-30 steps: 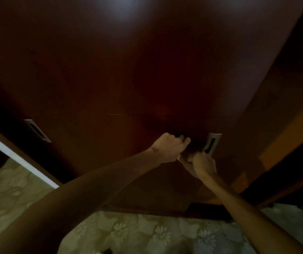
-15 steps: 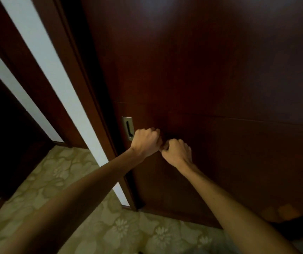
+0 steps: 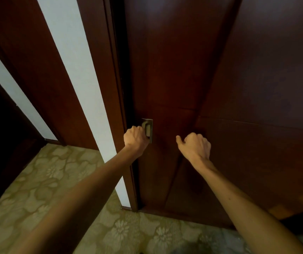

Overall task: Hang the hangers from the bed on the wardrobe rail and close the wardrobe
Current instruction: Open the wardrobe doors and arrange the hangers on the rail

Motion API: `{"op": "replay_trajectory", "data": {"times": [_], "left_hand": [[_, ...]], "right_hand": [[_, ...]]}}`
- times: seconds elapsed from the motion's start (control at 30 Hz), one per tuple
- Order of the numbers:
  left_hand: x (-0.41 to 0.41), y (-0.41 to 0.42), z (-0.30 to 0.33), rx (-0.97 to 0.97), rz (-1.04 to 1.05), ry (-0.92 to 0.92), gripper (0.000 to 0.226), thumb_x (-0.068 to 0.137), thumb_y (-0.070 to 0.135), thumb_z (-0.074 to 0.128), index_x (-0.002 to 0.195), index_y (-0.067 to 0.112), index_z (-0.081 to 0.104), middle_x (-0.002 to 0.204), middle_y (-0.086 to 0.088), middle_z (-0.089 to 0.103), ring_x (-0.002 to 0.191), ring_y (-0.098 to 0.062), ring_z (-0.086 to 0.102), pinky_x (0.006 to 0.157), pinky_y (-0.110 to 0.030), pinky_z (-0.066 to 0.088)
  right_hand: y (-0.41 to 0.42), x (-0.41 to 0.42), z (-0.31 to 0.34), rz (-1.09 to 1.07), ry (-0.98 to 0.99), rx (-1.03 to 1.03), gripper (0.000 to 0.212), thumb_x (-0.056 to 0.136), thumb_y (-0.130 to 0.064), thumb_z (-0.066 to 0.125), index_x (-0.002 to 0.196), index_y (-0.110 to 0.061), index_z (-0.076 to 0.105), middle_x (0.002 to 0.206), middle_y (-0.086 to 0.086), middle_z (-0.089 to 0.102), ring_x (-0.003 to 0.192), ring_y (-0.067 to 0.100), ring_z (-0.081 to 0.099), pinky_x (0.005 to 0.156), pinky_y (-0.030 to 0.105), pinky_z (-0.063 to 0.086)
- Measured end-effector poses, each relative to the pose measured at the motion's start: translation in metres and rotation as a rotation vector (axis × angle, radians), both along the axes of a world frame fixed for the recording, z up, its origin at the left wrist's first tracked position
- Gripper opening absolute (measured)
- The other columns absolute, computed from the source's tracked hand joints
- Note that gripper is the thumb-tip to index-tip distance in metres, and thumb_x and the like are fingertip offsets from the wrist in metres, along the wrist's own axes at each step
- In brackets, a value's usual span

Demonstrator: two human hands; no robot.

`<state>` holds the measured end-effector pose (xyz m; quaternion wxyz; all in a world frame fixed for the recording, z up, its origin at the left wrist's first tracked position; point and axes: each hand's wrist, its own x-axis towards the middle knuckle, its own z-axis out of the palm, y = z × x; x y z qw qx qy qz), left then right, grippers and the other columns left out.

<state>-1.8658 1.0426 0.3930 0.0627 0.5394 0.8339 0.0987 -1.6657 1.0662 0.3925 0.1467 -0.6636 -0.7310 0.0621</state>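
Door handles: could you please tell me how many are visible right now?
1. The handle sits at the left edge of the door, with the left hand gripping it. Others may lie outside the view.

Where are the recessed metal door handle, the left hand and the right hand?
recessed metal door handle point(image 3: 149, 129): head view, on its inset plate.
left hand point(image 3: 135, 139): head view, back of the hand, fingers hooked into the handle.
right hand point(image 3: 195, 146): head view, back of the hand.
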Motion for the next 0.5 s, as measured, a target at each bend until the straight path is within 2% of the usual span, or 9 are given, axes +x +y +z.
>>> {"op": "replay_trajectory", "data": {"times": [0.07,0.17,0.27,0.4,0.5], "left_hand": [[0.0,0.002,-0.006,0.031,0.048,-0.101,0.02,0.092,0.021,0.068,0.104,0.006,0.068,0.099,-0.008,0.067,0.078,-0.02,0.057,0.064,-0.031,0.045],[0.003,0.009,-0.014,0.056,0.165,-0.348,0.025,0.092,0.026,0.068,0.103,0.004,0.068,0.097,-0.008,0.067,0.087,-0.024,0.066,0.066,-0.035,0.052],[0.006,0.019,-0.014,0.08,0.277,-0.519,0.036,0.093,0.038,0.068,0.101,0.003,0.069,0.092,-0.008,0.069,0.085,-0.024,0.07,0.065,-0.033,0.054],[0.007,0.026,-0.013,0.076,0.31,-0.495,0.04,0.091,0.041,0.072,0.108,0.005,0.066,0.096,-0.007,0.065,0.085,-0.022,0.066,0.067,-0.03,0.052],[0.008,0.026,-0.015,0.09,0.318,-0.485,0.042,0.089,0.04,0.075,0.111,0.005,0.066,0.092,-0.006,0.061,0.08,-0.02,0.061,0.066,-0.029,0.05]], "right_hand": [[0.001,0.013,-0.003,-0.022,-0.027,0.012,0.049,0.097,-0.051,0.05,0.062,-0.018,0.064,0.063,-0.001,0.062,0.061,0.02,0.062,0.064,0.033,0.049],[0.006,0.022,-0.003,-0.033,-0.043,-0.002,0.047,0.096,-0.049,0.051,0.062,-0.018,0.061,0.066,0.0,0.063,0.067,0.022,0.065,0.066,0.034,0.048],[0.007,0.024,0.001,-0.036,-0.051,-0.001,0.048,0.095,-0.051,0.051,0.062,-0.019,0.058,0.068,0.0,0.061,0.069,0.022,0.062,0.066,0.033,0.043],[0.003,0.028,0.0,-0.029,-0.034,0.0,0.051,0.095,-0.054,0.051,0.058,-0.019,0.056,0.061,-0.002,0.06,0.064,0.02,0.063,0.066,0.033,0.047],[0.003,0.03,0.003,-0.02,-0.053,0.01,0.051,0.093,-0.053,0.051,0.056,-0.019,0.055,0.06,-0.001,0.062,0.061,0.02,0.064,0.066,0.034,0.051]]}}
